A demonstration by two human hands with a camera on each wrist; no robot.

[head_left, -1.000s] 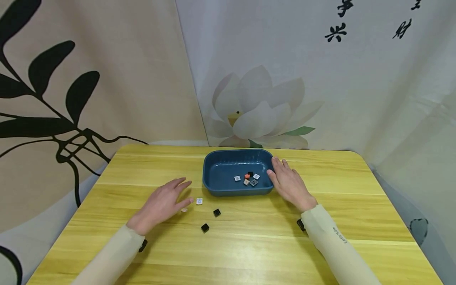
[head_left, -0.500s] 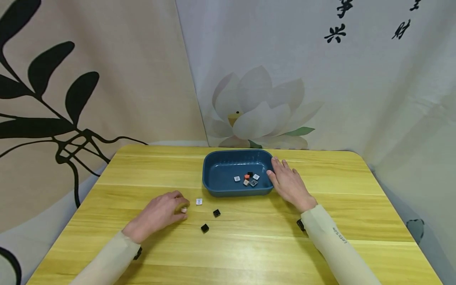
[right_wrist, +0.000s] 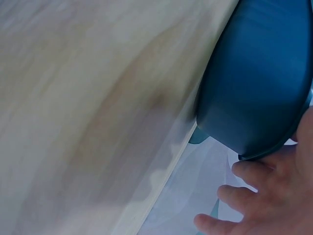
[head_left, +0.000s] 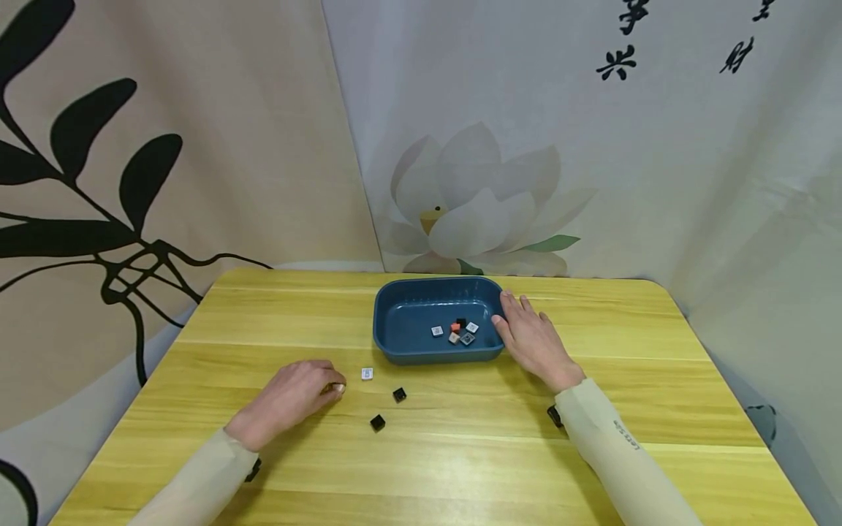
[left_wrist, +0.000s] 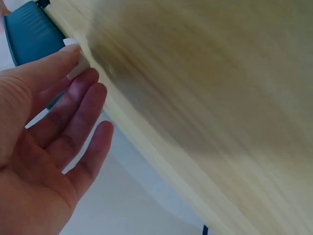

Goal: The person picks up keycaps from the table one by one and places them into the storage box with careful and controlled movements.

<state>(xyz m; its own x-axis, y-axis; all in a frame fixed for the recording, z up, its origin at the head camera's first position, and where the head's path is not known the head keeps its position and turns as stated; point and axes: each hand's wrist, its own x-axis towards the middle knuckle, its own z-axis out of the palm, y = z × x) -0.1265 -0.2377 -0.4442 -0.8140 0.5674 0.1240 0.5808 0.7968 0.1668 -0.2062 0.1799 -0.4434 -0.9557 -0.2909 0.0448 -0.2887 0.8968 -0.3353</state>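
Observation:
My left hand is low over the table, left of the blue dish. Its thumb and fingertips pinch a small whitish keycap; in the head view the fingers mostly cover it. Close by on the table lie a white keycap and two black keycaps, a farther one and a nearer one. My right hand rests on the right end of the blue dish, fingers extended and thumb at the rim. Inside the dish, several keycaps in white, orange, black, grey and beige sit toward the right.
The wooden table ends at a back edge just behind the dish. A printed curtain with leaves, a lotus and black characters hangs behind it.
My left hand has drawn back slightly toward me, and its spread fingers have closed on the whitish keycap. The right hand and the dish have stayed put.

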